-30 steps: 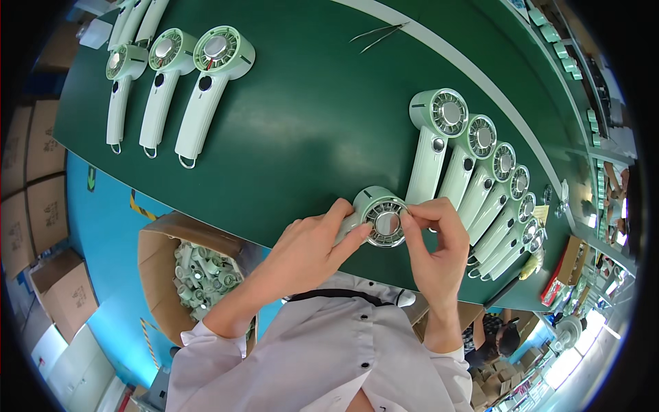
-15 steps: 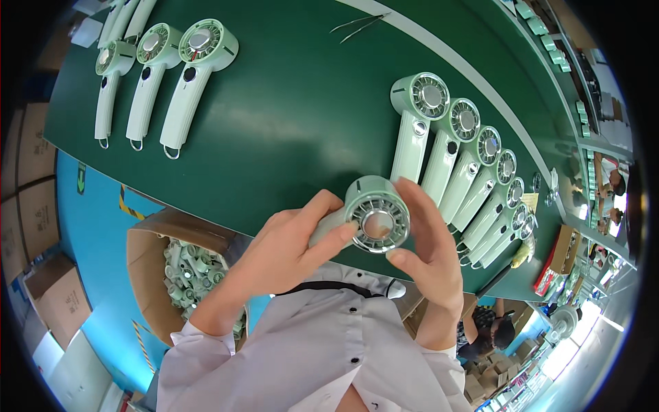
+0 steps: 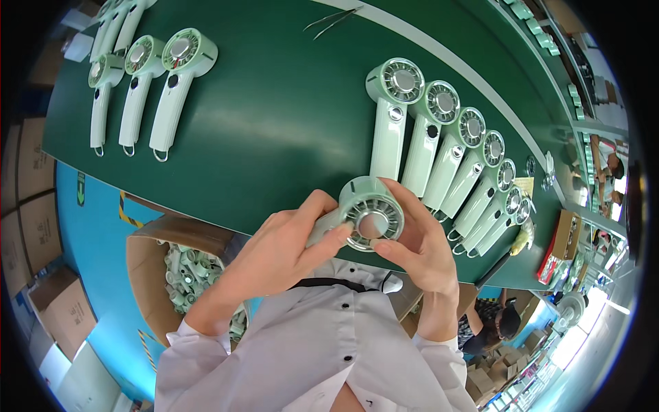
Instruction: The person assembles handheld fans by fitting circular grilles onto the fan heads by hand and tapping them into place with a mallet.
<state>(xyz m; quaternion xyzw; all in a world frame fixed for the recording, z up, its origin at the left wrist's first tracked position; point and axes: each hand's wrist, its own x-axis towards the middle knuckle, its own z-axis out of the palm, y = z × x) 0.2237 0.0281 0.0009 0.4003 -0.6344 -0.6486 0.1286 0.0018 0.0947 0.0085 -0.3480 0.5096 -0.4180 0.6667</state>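
Observation:
Between my two hands, over the table's near edge, is a pale green handheld fan (image 3: 374, 223), its round silver-ringed face turned up toward me. My left hand (image 3: 292, 240) wraps the handle, thumb lying at the rim of the head. My right hand (image 3: 422, 247) curls round the other side of the head, with the thumb on the lower part of its face and the fingers behind. Just beyond, a slanting row of several like fans starts with the largest-looking one (image 3: 395, 113). Most of the held fan's handle is hidden by my left hand.
More fans (image 3: 171, 96) lie at the far left of the green table (image 3: 274, 123). Tweezers (image 3: 333, 20) lie at the back. A cardboard box (image 3: 147, 275) full of fan parts stands below the table edge on the left. Another person (image 3: 491, 323) is at lower right.
My right thumb has moved inward onto the fan's face, and the right hand sits closer round the head. The whole view has shifted slightly, so the table items appear farther left.

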